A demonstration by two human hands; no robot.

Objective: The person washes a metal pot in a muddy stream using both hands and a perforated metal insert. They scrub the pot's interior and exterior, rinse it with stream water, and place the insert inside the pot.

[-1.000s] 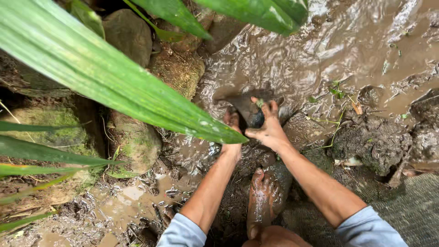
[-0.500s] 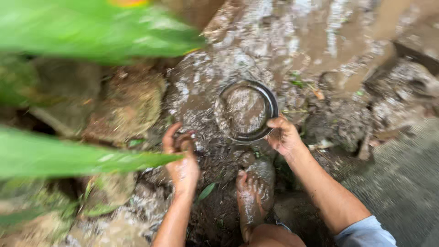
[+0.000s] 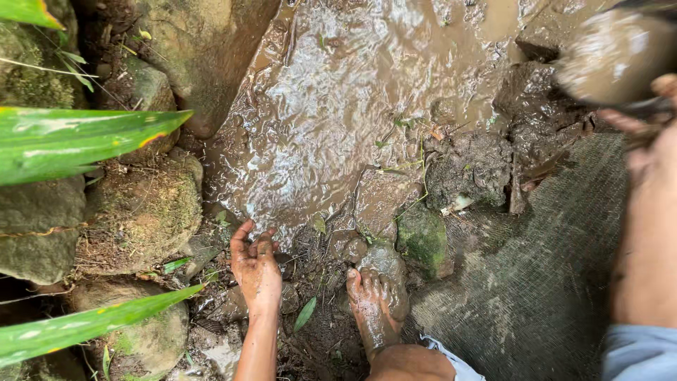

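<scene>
Below your head camera, you are crouching at the edge of a shallow stream of muddy water (image 3: 338, 120), looking down at your own arms and one bare foot (image 3: 377, 310).

Your left hand (image 3: 255, 268) is resting palm down on wet mud and small stones, fingers loosely spread and holding nothing. Just ahead of its fingertips, the brown water is rippling and catching the light. To the left of that hand, mossy rocks (image 3: 134, 212) are stacking up into a rough bank, and long green leaves (image 3: 77, 141) are reaching in from the left edge, above and below it. To the right of the hand, close beside it, your mud-coated foot is pressing onto a flat stone, toes pointing toward the water. Just beyond the foot, a small green mossy stone (image 3: 423, 240) is sitting at the waterline.

Your right hand (image 3: 652, 120) is lifting up at the far right edge, blurred and partly cut off. It is gripping a round pan (image 3: 613, 56) heaped with wet mud, which is sitting high in the top right corner, well apart from your left hand. Under that raised arm, a sheet of fine grey mesh (image 3: 550, 268) is lying spread across the ground.
</scene>
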